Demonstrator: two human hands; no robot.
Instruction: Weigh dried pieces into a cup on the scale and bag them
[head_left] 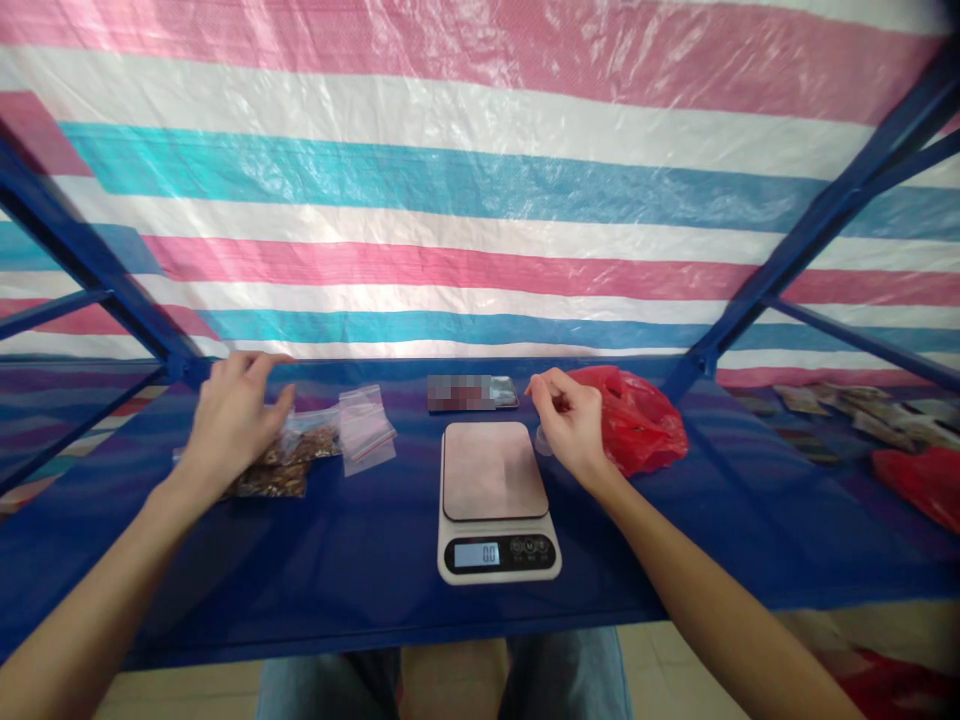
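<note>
My left hand [236,415] hovers over small clear bags filled with brown pieces [276,480], its fingers apart and nothing visibly held. Beside them lies a stack of flat clear zip bags [366,430]. At the centre a white kitchen scale [495,475] reads 0.0, its plate bare. My right hand [571,420] is closed, with fingertips pinched together, just right of the scale's far corner; whatever it may hold is hidden. Touching or just behind that hand is a crumpled red plastic bag [649,430]. A small clear round item [542,442] shows partly beside the hand.
A flat phone-like object [506,392], partly blurred out, lies behind the scale. Blue metal posts [795,240] slant up at both sides of the blue shelf [360,580]. Striped plastic sheeting [450,180] closes the back. More packets [862,410] and another red bag [926,480] lie far right.
</note>
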